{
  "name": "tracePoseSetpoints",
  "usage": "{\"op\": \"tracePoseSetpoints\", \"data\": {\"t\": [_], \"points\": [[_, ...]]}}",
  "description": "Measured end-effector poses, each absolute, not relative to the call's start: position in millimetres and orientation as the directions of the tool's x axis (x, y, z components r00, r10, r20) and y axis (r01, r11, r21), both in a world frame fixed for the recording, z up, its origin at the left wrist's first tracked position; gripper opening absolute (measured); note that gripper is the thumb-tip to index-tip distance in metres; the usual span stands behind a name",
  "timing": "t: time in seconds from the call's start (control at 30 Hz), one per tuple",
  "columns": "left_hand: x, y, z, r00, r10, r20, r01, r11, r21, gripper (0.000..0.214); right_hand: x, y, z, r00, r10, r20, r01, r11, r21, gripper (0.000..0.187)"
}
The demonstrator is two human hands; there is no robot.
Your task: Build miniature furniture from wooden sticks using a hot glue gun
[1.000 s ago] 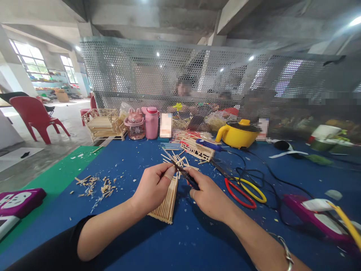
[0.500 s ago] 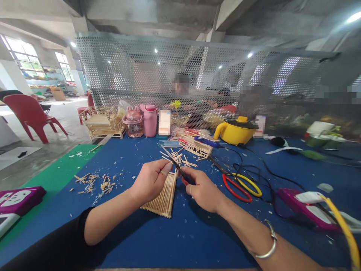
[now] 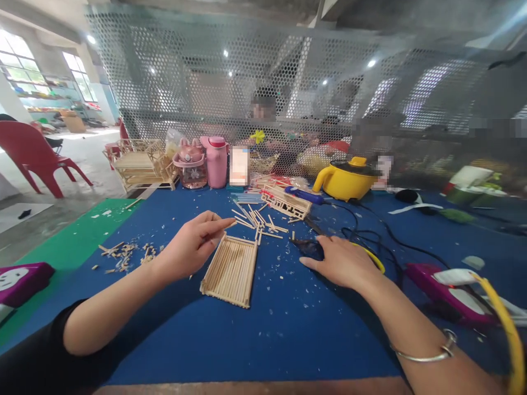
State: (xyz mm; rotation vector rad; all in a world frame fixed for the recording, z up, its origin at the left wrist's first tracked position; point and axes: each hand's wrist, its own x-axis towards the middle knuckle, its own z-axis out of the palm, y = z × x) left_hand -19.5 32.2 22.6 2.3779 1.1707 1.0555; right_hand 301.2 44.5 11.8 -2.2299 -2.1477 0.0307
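My left hand (image 3: 195, 241) hovers at the upper left of a small rectangular tray of thin wooden sticks (image 3: 230, 269). Its index finger stretches right toward a loose heap of sticks (image 3: 257, 219); the other fingers curl, and nothing shows in them. Low over the mat, my right hand (image 3: 340, 258) has a dark pointed hand tool (image 3: 308, 248) between thumb and fingers. The tool's exact kind is blurred. Under and behind this hand lie scissors, of which the yellow handle loop (image 3: 374, 260) shows.
Cut stick ends (image 3: 123, 255) lie on the blue mat (image 3: 247, 351) at left. Behind are a stick-built model (image 3: 142, 164), a pink flask (image 3: 216, 162), a blue-handled tool (image 3: 304, 195) and a yellow pot (image 3: 346, 181). Cables run right to a purple power strip (image 3: 448, 291).
My hands have parted: the left moved left, off the tray, and its index finger straightened. The right carried the dark tool right and down to the mat, covering the red scissor loop.
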Motion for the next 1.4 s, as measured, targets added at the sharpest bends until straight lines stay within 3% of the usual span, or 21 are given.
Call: {"op": "tracePoseSetpoints", "data": {"t": [0.07,0.13,0.2,0.27,0.33,0.43,0.6,0.7,0.8,1.0,1.4], "points": [[-17.9,27.1,19.8,0.388,0.794,0.468,0.55,-0.607,0.573,0.033,297.3,44.7,10.0,0.035,0.996,0.077,0.999,-0.036,0.016,0.087],[-16.8,21.8,17.2,0.371,0.816,0.443,0.533,-0.577,0.619,0.033,288.5,41.9,16.1,-0.024,0.982,0.185,0.999,0.017,0.039,0.087],[-16.1,16.0,15.6,0.386,0.805,0.451,0.516,-0.594,0.617,0.037,272.8,33.5,27.1,-0.131,0.94,0.316,0.989,0.148,-0.03,0.066],[-15.0,9.8,15.0,0.436,0.751,0.496,0.489,-0.661,0.569,0.04,251.0,20.4,38.9,-0.253,0.875,0.413,0.919,0.35,-0.179,0.041],[-13.1,3.8,14.9,0.485,0.671,0.561,0.448,-0.741,0.5,0.042,227.8,7.9,47.8,-0.485,0.792,0.37,0.775,0.586,-0.239,0.033],[-9.3,-2.5,13.4,0.512,0.602,0.613,0.41,-0.798,0.441,0.045,202.5,-0.1,53.1,-0.669,0.706,0.232,0.636,0.705,-0.313,0.025],[-12.3,-1.9,11.9,0.554,0.608,0.569,0.38,-0.792,0.478,0.049,190.2,9.3,47.3,-0.68,0.731,0.059,0.619,0.615,-0.487,0.017],[-27.0,2.8,17.8,0.605,0.621,0.498,0.375,-0.774,0.51,0.042,185.5,10.7,40.3,-0.636,0.765,0.108,0.613,0.585,-0.531,0.012],[-48.1,7.1,23.5,0.553,0.706,0.443,0.437,-0.698,0.567,0.034,177.4,6.7,31.6,-0.582,0.799,0.151,0.637,0.564,-0.526,0.012],[-67.8,2.9,13.0,0.672,0.699,0.245,0.501,-0.673,0.544,0.061,165.6,5.1,22.4,-0.614,0.778,0.135,0.693,0.613,-0.379,0.014],[-61.1,1.8,-4.4,0.691,0.673,0.263,0.503,-0.71,0.493,0.061,163.3,8.9,23.0,-0.649,0.752,0.117,0.651,0.628,-0.426,0.016]]}}
